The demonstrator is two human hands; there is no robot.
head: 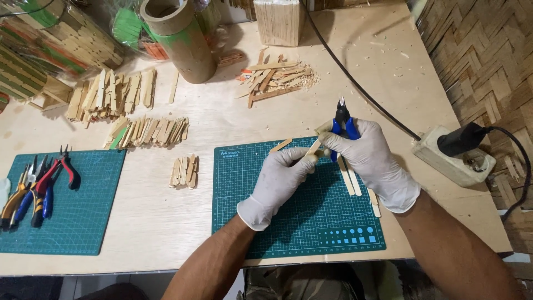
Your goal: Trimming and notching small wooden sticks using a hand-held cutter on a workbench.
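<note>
Two gloved hands meet over the green cutting mat [288, 222]: left hand [280, 180] pinches a wooden stick [313, 147], right hand [369, 158] grips blue-handled cutters [343, 119], and I judge a slip could nick fingertips or split the stick crooked.

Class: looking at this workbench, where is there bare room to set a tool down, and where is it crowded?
Free: the near part of the right cutting mat below the hands, and bare table between the two mats. Crowded: the back left, with stick piles and a cardboard tube.
</note>
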